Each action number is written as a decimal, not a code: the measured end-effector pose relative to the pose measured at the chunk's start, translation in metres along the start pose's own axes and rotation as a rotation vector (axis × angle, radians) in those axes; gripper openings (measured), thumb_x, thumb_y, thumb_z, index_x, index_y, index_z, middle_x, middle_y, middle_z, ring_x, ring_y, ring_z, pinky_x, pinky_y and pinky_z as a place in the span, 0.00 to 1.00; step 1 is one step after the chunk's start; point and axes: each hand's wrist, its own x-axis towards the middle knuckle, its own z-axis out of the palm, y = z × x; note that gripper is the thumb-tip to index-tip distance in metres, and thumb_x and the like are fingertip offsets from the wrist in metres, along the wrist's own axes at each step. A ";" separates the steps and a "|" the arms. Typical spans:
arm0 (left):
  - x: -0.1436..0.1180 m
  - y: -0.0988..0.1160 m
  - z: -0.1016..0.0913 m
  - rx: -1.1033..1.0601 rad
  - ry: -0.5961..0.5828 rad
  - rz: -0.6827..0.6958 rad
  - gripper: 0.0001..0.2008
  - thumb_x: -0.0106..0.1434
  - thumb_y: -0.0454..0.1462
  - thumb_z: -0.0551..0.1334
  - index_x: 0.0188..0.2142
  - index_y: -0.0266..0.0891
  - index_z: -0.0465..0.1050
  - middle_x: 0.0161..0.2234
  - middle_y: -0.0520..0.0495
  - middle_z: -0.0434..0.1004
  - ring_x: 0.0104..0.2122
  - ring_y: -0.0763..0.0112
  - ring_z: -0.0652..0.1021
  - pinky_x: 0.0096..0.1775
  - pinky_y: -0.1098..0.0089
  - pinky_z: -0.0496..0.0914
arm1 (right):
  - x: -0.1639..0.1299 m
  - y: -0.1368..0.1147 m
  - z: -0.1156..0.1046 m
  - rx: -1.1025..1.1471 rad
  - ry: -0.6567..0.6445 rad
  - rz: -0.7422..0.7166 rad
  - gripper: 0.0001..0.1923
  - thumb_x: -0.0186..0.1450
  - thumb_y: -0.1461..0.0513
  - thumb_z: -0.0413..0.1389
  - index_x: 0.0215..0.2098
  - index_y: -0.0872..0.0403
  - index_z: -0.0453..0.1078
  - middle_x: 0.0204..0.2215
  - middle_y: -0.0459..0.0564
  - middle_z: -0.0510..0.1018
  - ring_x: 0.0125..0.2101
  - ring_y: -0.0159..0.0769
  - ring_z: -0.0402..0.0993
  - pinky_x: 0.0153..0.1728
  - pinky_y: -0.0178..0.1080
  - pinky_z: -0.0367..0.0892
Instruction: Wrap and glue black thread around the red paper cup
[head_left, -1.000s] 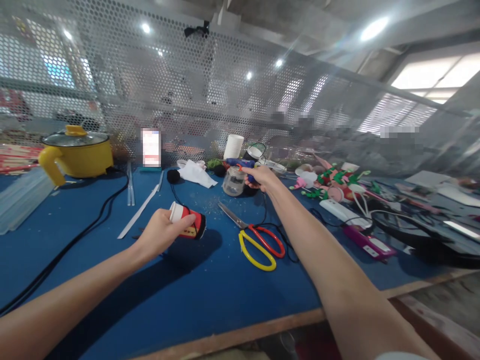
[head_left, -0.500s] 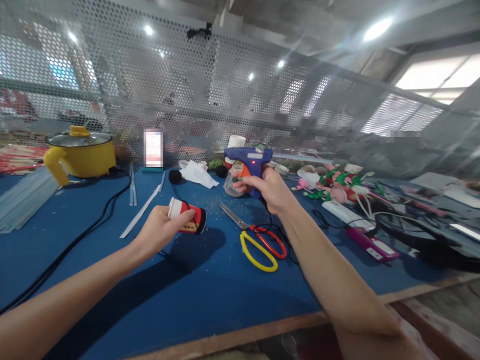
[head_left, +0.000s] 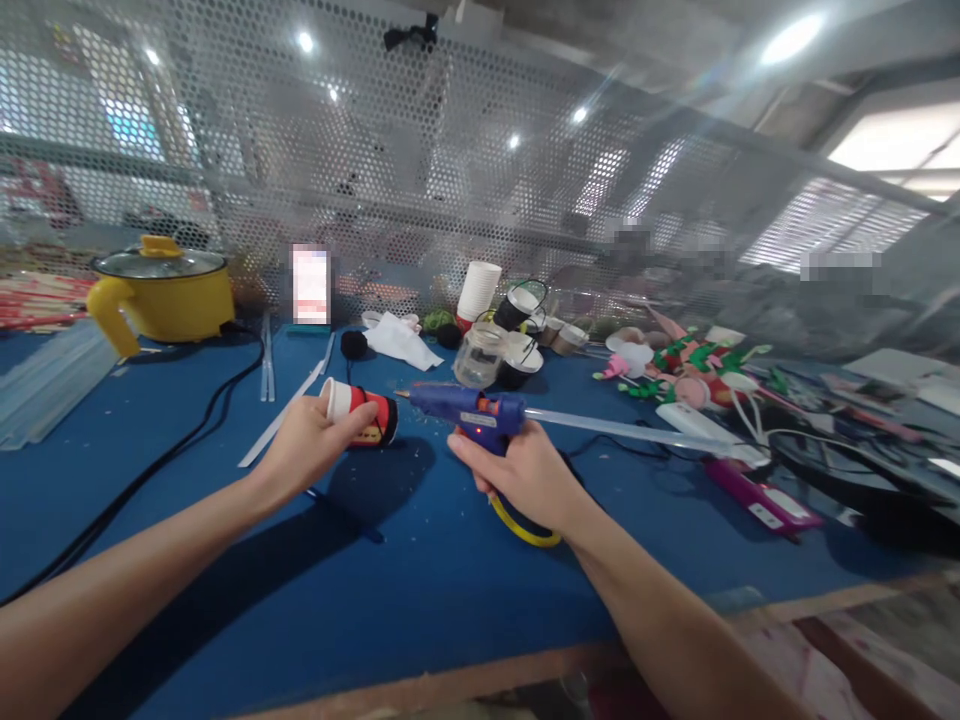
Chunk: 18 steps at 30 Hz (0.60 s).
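Note:
My left hand (head_left: 311, 445) is closed round a red and white paper cup (head_left: 382, 418) tipped on its side, its black-wrapped end facing right. A black cord runs from the cup toward a ball of black yarn (head_left: 354, 345) behind it. In my right hand (head_left: 525, 475) is a blue hot glue gun (head_left: 457, 405), fingers wrapped round its handle. A long clear glue stick (head_left: 622, 427) sticks out of its back. The nozzle points left, close to the cup's black end; whether they touch I cannot tell. Under my right hand shows a yellow scissors handle (head_left: 525, 528), the blades hidden.
At the back stand a yellow pot (head_left: 176, 305), a lit phone (head_left: 310, 285), a glass jar (head_left: 480, 357) and stacked white cups (head_left: 480, 288). Clear glue sticks (head_left: 56, 385) lie left. A white power strip (head_left: 701, 430), a purple device (head_left: 761, 497) and craft flowers (head_left: 675, 370) sit right.
My right hand has brought the glue gun down and left, turning its nozzle toward the cup. The gun and hand now cover most of the scissors. The cup in my left hand has shifted slightly.

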 end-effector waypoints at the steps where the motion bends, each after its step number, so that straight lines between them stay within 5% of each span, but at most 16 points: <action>1: 0.000 0.000 0.000 0.007 0.005 -0.007 0.18 0.50 0.47 0.57 0.14 0.36 0.61 0.13 0.57 0.53 0.15 0.80 0.53 0.15 0.77 0.48 | -0.001 -0.001 0.001 -0.036 -0.005 -0.011 0.12 0.57 0.56 0.51 0.22 0.55 0.62 0.10 0.40 0.63 0.12 0.27 0.62 0.16 0.31 0.62; 10: -0.002 0.007 -0.001 -0.016 0.057 -0.039 0.20 0.49 0.46 0.58 0.10 0.38 0.55 0.11 0.58 0.47 0.14 0.81 0.50 0.15 0.76 0.45 | -0.005 0.003 0.010 -0.357 0.099 -0.136 0.09 0.57 0.57 0.51 0.23 0.53 0.66 0.13 0.45 0.69 0.23 0.38 0.72 0.27 0.36 0.64; 18: -0.004 0.008 -0.001 0.002 0.064 -0.054 0.21 0.49 0.46 0.58 0.10 0.38 0.53 0.11 0.58 0.47 0.14 0.81 0.51 0.15 0.76 0.44 | -0.005 0.006 0.011 -0.454 0.129 -0.297 0.08 0.58 0.58 0.50 0.26 0.53 0.67 0.19 0.47 0.72 0.28 0.38 0.71 0.29 0.36 0.64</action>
